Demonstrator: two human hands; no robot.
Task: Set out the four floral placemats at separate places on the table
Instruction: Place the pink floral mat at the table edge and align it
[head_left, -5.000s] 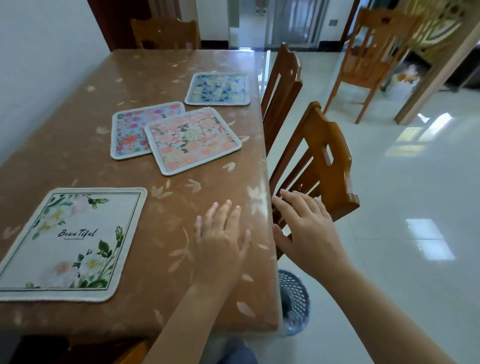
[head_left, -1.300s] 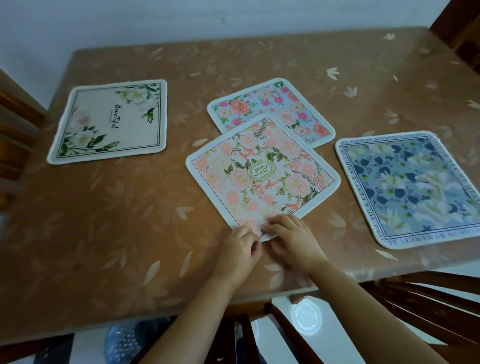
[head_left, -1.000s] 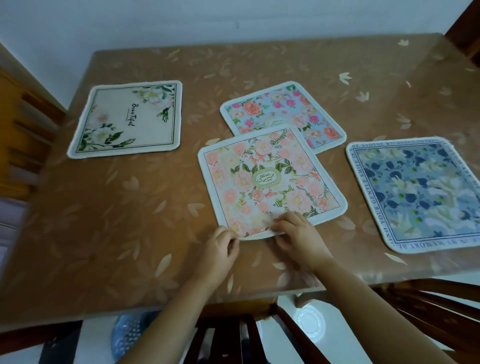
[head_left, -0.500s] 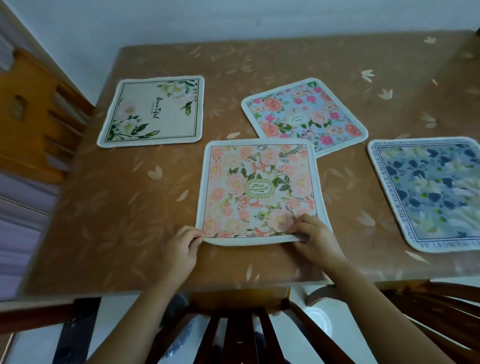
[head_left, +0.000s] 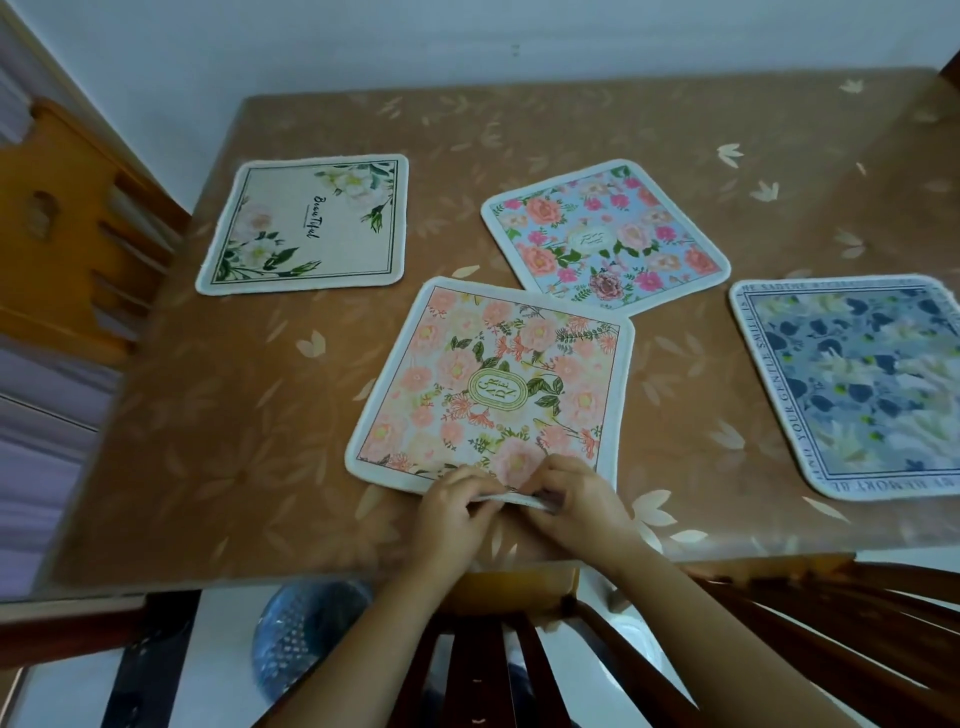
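Left hand (head_left: 457, 512), right hand (head_left: 576, 499) pinch peach placemat (head_left: 493, 384) near edge, seemingly raised.

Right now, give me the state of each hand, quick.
Left hand: closed, pinching the near edge of the pink placemat.
Right hand: closed, pinching the same edge.

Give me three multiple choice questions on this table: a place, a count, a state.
1. Where does the cream placemat lie? A) far left B) far right C) on the floor
2. How many placemats are on the table? A) three B) four C) five
3. What are the left hand and right hand doing? A) lying flat B) pinching the near edge of the peach placemat C) waving in air
Answers: 1 A, leftmost of all. 2 B, cream, peach, pink-and-blue placemat and navy placemat. 3 B, fingers curl round its lifted edge.
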